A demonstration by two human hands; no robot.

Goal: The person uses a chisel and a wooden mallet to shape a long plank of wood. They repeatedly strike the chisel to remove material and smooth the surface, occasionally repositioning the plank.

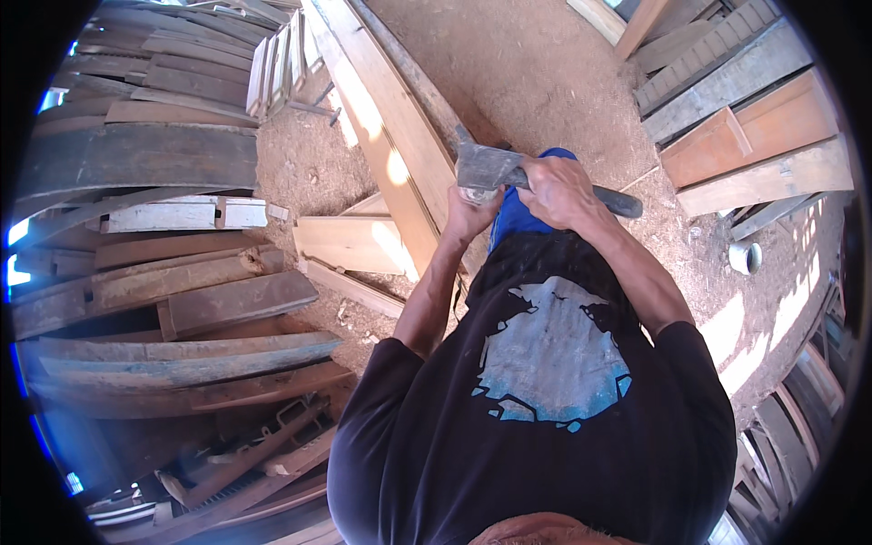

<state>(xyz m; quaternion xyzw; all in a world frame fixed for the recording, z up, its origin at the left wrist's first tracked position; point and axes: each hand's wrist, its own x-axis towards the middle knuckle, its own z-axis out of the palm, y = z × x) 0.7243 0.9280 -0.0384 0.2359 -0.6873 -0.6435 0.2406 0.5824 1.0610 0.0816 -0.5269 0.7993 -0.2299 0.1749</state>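
Note:
My right hand is wrapped round the dark handle of a hatchet-like tool, whose broad grey head points left and whose handle end sticks out to the right. Just below that head, my left hand is closed on a small, pale, rounded thing. It seems to touch the underside of the head; its kind cannot be made out. Both hands are in front of my body, above blue cloth at my legs. Long light-brown boards lie just to the left of the hands.
Stacked old planks fill the left side. More boards lie at the far right. Shorter wood pieces lie on the brown ground near the long boards. A whitish cylindrical container lies to the right.

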